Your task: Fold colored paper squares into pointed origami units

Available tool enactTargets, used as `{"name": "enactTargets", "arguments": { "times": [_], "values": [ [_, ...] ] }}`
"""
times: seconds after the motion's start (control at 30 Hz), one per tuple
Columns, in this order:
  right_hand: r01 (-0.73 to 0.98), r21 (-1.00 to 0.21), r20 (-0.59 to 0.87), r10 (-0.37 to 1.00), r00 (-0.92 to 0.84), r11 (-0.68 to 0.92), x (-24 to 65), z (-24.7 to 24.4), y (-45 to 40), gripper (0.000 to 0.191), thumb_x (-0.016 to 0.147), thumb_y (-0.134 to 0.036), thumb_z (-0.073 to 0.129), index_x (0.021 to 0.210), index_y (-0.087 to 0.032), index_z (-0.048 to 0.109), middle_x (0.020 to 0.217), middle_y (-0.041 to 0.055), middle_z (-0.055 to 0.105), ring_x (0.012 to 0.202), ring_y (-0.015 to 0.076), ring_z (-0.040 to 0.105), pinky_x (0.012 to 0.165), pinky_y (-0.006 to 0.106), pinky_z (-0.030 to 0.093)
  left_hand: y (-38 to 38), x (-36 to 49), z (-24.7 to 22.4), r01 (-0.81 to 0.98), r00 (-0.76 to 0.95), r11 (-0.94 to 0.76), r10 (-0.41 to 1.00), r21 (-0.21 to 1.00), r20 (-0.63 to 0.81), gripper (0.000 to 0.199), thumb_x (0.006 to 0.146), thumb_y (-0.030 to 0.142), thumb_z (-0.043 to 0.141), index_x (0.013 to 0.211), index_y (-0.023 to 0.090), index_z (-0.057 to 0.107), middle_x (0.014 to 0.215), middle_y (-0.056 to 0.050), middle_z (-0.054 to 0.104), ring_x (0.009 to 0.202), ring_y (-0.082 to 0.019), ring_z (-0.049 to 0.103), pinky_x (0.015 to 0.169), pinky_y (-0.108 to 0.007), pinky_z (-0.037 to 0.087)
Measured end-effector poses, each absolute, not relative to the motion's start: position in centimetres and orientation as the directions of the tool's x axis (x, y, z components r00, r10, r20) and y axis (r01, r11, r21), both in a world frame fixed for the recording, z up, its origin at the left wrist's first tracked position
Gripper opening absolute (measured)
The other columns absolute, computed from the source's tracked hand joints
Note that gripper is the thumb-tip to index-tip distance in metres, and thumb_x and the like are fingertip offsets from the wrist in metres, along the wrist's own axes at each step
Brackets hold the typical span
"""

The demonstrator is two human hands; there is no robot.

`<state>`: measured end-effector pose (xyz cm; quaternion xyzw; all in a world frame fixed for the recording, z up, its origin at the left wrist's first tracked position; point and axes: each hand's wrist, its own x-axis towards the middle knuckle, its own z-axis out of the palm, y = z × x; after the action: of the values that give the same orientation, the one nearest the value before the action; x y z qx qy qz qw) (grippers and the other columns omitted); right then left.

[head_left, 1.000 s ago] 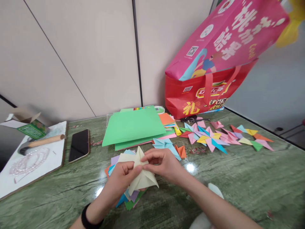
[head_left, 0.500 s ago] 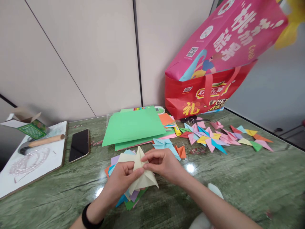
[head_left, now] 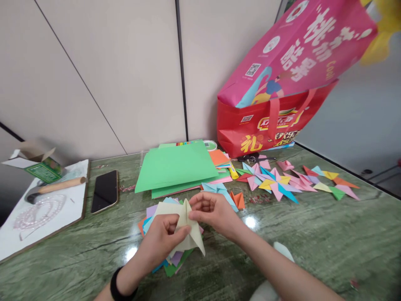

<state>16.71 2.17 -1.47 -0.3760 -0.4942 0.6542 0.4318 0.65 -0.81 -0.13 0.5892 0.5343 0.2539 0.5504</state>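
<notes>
A cream paper with folded points is held over a fanned pile of coloured paper squares on the green marbled table. My left hand grips its left side between thumb and bent fingers. At the upper right of the paper, the thumb and fingers of my right hand pinch beside its raised tip. Light blue folded paper and an orange folded piece lie just beyond my right hand.
Green sheets lie at the back. Folded paper stars spread to the right, before a red bag and a pink bag. A phone, a white board and a small box are at the left.
The cream paper has turned and tilted between my hands, its upper tip shifting slightly right and its lower right point down. Both hands have moved only a little.
</notes>
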Motion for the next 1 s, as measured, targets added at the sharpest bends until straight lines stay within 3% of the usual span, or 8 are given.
{"name": "enactTargets", "arguments": {
  "times": [0.27,0.67,0.87,1.0],
  "values": [
    [-0.222,-0.956,-0.094,0.919,-0.382,-0.190,16.59,-1.34,1.99,0.026,0.052,-0.035,0.078,0.059,-0.014,0.064,0.048,-0.0045,0.057,0.041,0.0062,0.046,0.043,0.021,0.039,-0.81,0.66,0.08,0.320,0.412,0.171,0.861,0.932,-0.299,0.024,0.071,0.035,0.061,0.067,0.012,0.066,0.053,0.003,0.049,0.046,-0.007,0.035,0.044,-0.017,0.026],
    [-0.229,-0.959,-0.074,0.926,-0.371,-0.169,16.77,-1.03,2.04,0.029,0.061,-0.040,0.072,0.059,-0.014,0.061,0.053,-0.0036,0.057,0.047,0.0074,0.049,0.049,0.021,0.041,-1.03,0.36,-0.29,0.328,0.425,0.215,0.836,0.920,-0.347,0.028,0.070,0.038,0.062,0.059,0.012,0.060,0.049,0.005,0.040,0.044,-0.006,0.028,0.041,-0.018,0.019],
    [-0.314,-0.926,-0.091,0.932,-0.351,-0.209,16.38,-1.15,1.75,0.035,0.059,-0.040,0.073,0.050,-0.014,0.052,0.046,-0.0051,0.051,0.044,0.0067,0.044,0.043,0.020,0.035,-1.06,0.33,-0.46,0.323,0.452,0.240,0.811,0.915,-0.372,0.031,0.068,0.039,0.062,0.054,0.014,0.051,0.047,0.007,0.037,0.042,-0.006,0.029,0.040,-0.018,0.019],
    [-0.298,-0.930,-0.097,0.926,-0.365,-0.215,16.22,-1.36,1.81,0.032,0.064,-0.043,0.069,0.059,-0.014,0.056,0.053,-0.0043,0.054,0.048,0.0068,0.046,0.046,0.020,0.037,-0.96,0.49,-0.23,0.308,0.434,0.243,0.824,0.920,-0.363,0.028,0.068,0.037,0.062,0.056,0.013,0.056,0.049,0.005,0.043,0.043,-0.006,0.032,0.041,-0.018,0.021]
  ]
}}
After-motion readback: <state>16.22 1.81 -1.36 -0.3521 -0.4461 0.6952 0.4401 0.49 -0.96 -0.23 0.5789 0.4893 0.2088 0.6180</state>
